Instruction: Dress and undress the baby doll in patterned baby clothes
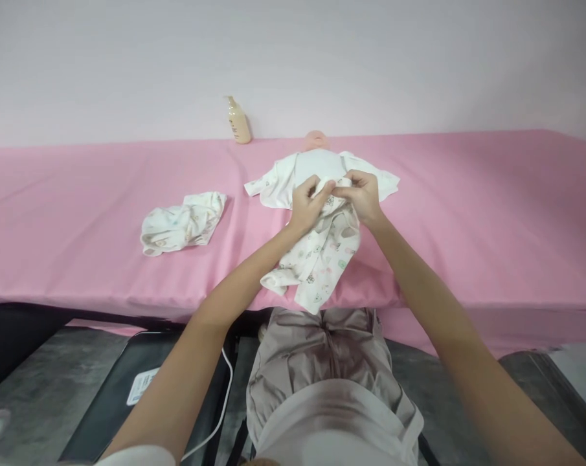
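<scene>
Both my hands hold up a small white baby garment (324, 259) with a printed pattern, its lower end hanging at the table's front edge. My left hand (308, 206) pinches its upper edge from the left. My right hand (363, 194) grips the same edge from the right, the fingertips of both hands close together. Just behind lies a baby doll (316, 140), partly hidden, with a white baby top (278, 181) spread around its body and the sleeves out to both sides. Whether the doll's arms are in the sleeves, I cannot tell.
A pink cloth (467, 226) covers the long table. To the left lies a crumpled white printed baby garment (183, 223). A cream pump bottle (239, 122) stands at the back by the wall. Below the table's edge are a dark flat surface (122, 382) and a white cable (228, 388).
</scene>
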Demonstrator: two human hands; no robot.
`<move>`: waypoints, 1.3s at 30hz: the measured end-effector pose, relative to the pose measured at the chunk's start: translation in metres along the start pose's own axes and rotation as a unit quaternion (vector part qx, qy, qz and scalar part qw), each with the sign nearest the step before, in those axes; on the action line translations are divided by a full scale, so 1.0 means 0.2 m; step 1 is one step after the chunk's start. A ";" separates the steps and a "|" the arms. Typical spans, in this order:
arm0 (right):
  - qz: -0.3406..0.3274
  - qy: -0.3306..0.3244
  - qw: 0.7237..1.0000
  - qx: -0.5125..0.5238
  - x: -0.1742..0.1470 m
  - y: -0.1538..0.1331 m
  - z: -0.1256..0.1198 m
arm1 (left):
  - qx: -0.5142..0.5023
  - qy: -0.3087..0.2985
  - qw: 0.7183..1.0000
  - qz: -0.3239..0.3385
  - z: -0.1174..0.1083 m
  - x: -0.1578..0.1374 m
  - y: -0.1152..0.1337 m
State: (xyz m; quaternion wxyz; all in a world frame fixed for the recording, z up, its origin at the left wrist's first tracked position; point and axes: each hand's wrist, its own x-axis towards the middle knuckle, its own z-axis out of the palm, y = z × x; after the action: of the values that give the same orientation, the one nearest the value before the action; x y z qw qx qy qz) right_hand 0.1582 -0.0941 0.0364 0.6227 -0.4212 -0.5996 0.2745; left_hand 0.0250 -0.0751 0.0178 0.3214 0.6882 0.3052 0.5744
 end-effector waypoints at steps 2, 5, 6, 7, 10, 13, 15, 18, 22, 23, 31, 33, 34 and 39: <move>0.015 -0.004 1.000 0.009 0.01 -0.01 -0.01 | -0.086 -0.067 0.992 -0.062 -0.01 0.03 -0.01; 0.017 -0.008 1.000 0.001 0.01 -0.03 -0.02 | -0.173 -0.164 0.960 -0.146 -0.04 0.07 -0.05; 0.011 -0.010 1.000 -0.001 0.01 -0.03 -0.02 | -0.194 -0.162 0.954 -0.161 -0.05 0.07 -0.06; 0.001 -0.017 1.000 -0.001 0.01 -0.04 -0.03 | -0.212 -0.148 0.951 -0.168 -0.06 0.08 -0.06; -0.028 -0.051 0.998 0.001 0.00 -0.05 -0.03 | -0.248 -0.112 0.945 -0.183 -0.06 0.09 -0.06; -0.015 -0.063 0.998 0.007 0.00 -0.04 -0.02 | -0.278 -0.122 0.931 -0.201 -0.07 0.09 -0.03; -0.001 -0.037 0.999 0.010 0.02 -0.01 -0.02 | -0.289 -0.133 0.927 -0.197 -0.08 0.09 0.01; 0.006 0.036 0.999 0.019 0.05 0.03 -0.03 | -0.222 -0.218 0.936 -0.163 -0.09 0.08 0.04; 0.051 0.062 0.996 0.044 0.06 0.01 -0.06 | -0.163 -0.309 0.923 -0.164 -0.07 0.06 0.01; 0.072 0.022 0.996 0.039 0.04 -0.01 -0.07 | -0.198 -0.282 0.921 -0.183 -0.07 0.07 0.00; 0.171 -0.199 0.965 0.017 -0.05 -0.11 -0.06 | -0.366 -0.140 0.862 -0.321 -0.09 0.09 -0.03; 0.160 -0.152 0.965 0.141 -0.03 -0.10 -0.06 | -0.374 -0.165 0.853 -0.324 -0.09 0.09 -0.02; 0.153 -0.133 0.961 0.189 -0.02 -0.10 -0.06 | -0.374 -0.174 0.852 -0.321 -0.08 0.09 -0.02; 0.186 -0.150 0.944 0.227 -0.01 -0.08 -0.06 | -0.322 -0.282 0.850 -0.307 -0.10 0.08 -0.02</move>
State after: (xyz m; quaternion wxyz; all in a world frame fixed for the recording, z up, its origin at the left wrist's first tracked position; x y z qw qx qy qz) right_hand 0.1680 -0.1062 0.0491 0.5428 -0.3266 -0.5187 0.5741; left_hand 0.0066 -0.0584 0.0260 0.7569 0.5501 0.1950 0.2941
